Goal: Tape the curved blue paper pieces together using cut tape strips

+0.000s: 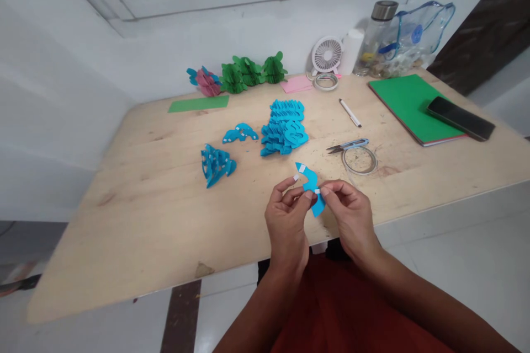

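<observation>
A curved blue paper cutout is held just above the table's front edge. My left hand pinches it between thumb and fingers, and a small white piece of tape sits on that hand's raised index fingertip. Closed at the cutout's right side, my right hand pinches a small white piece of tape against the paper. Another white piece lies on the cutout's upper end. Beyond my hands stands a stack of folded blue paper cutouts. To its left lie blue pieces with white tape bits and a smaller pair.
Scissors and a tape roll lie right of my hands, with a white pen behind. A phone rests on a green folder. Green paper shapes, a small fan and a bottle line the wall.
</observation>
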Demonstrator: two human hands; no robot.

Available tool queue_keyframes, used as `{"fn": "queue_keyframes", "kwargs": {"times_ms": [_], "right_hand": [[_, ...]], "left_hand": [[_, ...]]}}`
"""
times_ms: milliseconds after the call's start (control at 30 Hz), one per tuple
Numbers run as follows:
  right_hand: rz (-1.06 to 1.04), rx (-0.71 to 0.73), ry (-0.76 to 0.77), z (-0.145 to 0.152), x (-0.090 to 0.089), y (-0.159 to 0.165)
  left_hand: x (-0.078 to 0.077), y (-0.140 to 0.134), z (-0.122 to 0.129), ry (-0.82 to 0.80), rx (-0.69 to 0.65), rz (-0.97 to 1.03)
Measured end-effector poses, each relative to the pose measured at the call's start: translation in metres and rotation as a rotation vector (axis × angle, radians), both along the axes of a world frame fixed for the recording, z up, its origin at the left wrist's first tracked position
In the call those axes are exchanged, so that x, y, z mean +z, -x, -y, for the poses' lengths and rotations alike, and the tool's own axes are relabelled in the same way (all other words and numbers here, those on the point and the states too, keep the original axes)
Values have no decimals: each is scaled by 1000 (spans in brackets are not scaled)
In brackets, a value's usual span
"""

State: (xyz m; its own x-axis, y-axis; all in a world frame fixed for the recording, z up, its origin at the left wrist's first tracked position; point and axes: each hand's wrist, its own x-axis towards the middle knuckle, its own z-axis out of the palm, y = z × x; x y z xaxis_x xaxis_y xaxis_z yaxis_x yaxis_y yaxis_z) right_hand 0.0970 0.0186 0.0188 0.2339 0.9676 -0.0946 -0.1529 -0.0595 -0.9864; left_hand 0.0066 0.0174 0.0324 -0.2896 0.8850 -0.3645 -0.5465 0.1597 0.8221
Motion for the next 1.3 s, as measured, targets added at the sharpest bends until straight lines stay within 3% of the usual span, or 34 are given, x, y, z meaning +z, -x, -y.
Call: {"fn": "queue_keyframes", "kwargs": {"times_ms": [533, 1300], "right_hand": [[11, -92, -38, 2, -3, 9], [123, -103, -131, 5, -1, 16]], "left_hand": [[-3, -4, 4, -60, 28, 20], [-4, -5, 6, -78, 59, 43]]}}
